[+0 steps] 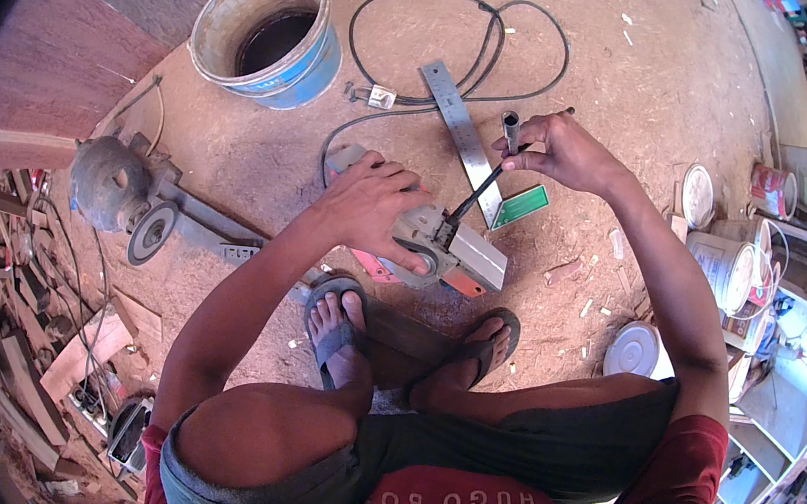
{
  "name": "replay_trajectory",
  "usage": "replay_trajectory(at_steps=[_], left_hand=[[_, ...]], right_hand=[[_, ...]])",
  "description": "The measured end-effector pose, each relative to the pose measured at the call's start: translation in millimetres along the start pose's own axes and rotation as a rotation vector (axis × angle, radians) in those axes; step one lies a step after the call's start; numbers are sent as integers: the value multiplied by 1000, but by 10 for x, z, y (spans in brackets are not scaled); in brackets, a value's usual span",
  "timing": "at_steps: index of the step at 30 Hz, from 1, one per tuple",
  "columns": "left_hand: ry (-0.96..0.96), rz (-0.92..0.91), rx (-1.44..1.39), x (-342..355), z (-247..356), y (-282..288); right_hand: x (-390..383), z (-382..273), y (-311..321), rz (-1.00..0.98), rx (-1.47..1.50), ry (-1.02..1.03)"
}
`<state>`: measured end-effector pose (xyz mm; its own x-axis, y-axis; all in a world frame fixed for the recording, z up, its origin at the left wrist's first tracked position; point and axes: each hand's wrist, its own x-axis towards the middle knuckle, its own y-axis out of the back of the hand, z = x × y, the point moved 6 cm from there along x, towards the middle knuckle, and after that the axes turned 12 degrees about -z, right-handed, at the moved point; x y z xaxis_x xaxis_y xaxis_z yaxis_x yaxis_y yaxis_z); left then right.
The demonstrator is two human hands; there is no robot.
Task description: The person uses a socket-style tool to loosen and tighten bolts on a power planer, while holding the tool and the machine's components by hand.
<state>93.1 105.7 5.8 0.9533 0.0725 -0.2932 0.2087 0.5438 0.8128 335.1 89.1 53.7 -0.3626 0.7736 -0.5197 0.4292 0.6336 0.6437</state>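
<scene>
An electric hand planer (469,253), grey with an orange part, lies on its side in front of my feet. My left hand (374,206) grips its body, fingers over the top and thumb along the near side. Raised above its far right side, my right hand (565,151) pinches a dark socket wrench (510,130) with a shiny hollow end. A dark rod (473,200) slants from the right fingers down to the planer's cutter area; whether it is part of the wrench is unclear. Just beyond the planer lies a try square (460,123) with a green handle (523,207).
A coiled black cable with a plug (381,97) lies beyond the planer. Farther left stands a blue bucket (310,69) of dark liquid. A bench grinder (110,178) and scrap wood (25,377) are at left. Paint cans (719,266) and a round lid (633,350) are at right.
</scene>
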Motion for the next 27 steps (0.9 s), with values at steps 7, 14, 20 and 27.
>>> replay_trajectory(at_steps=[7, 14, 20, 27], left_hand=[[-6, 42, 11, -14, -10, -22], [-18, 29, 6, -15, -11, -19], [-18, 27, 11, -19, 5, -4], [-26, 32, -3, -18, 5, 3]], right_hand=[[-20, -77, 18, -35, 37, -6], [-158, -278, 91, 59, 1, 108], [-236, -450, 120, 69, 54, 212], [-233, -404, 49, 57, 12, 154]])
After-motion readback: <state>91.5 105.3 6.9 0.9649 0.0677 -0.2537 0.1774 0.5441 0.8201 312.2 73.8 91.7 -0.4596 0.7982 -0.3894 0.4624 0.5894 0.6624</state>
